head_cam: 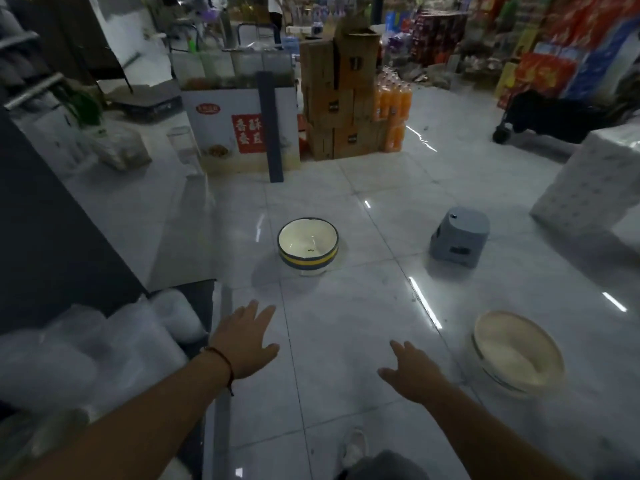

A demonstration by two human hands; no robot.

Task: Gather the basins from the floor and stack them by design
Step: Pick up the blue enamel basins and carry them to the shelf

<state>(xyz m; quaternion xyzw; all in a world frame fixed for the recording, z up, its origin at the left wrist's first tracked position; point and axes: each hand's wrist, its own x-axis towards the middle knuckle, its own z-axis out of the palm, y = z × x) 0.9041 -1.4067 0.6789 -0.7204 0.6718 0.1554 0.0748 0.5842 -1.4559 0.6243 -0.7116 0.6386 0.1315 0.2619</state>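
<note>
two empty hands over the shop floor, two basins still down there

left hand (246, 341) is stretched out flat with fingers spread, holding nothing, red string on the wrist. striped basin (308, 244) sits upright on the tiles ahead of it, well apart. right hand (410, 373) is loose and spread too, nothing in it. grey stool (460, 236) stands further back on the right, and a second basin (518, 353) sits on the floor right of that hand, blurry.

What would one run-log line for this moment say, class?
stage: reaching | left hand: open, empty | right hand: open, empty | striped basin: on floor ahead | pale basin: on floor, right | stacked: none
</note>
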